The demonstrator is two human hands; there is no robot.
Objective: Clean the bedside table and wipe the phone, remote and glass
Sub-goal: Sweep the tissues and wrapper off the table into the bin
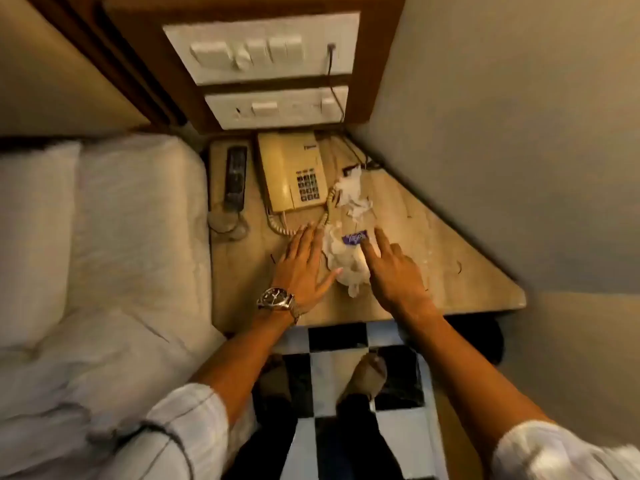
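Note:
A beige phone (291,169) with a coiled cord sits at the back of the wooden bedside table (433,271). Left of it lies a dark remote (236,174), and a clear glass (227,220) stands just in front of the remote. Crumpled white tissue and a wrapper with a purple label (346,251) lie in the table's middle, with more tissue (353,192) behind. My left hand (304,268) lies flat with fingers spread at the left of the wrapper. My right hand (391,271) is spread on its right side, fingertips touching it.
A bed with white pillows and sheet (104,237) borders the table on the left. White switch panels (266,50) are on the wall behind. A grey wall closes the right side. Small debris bits (459,266) lie on the table. The floor (332,375) is black-and-white checkered.

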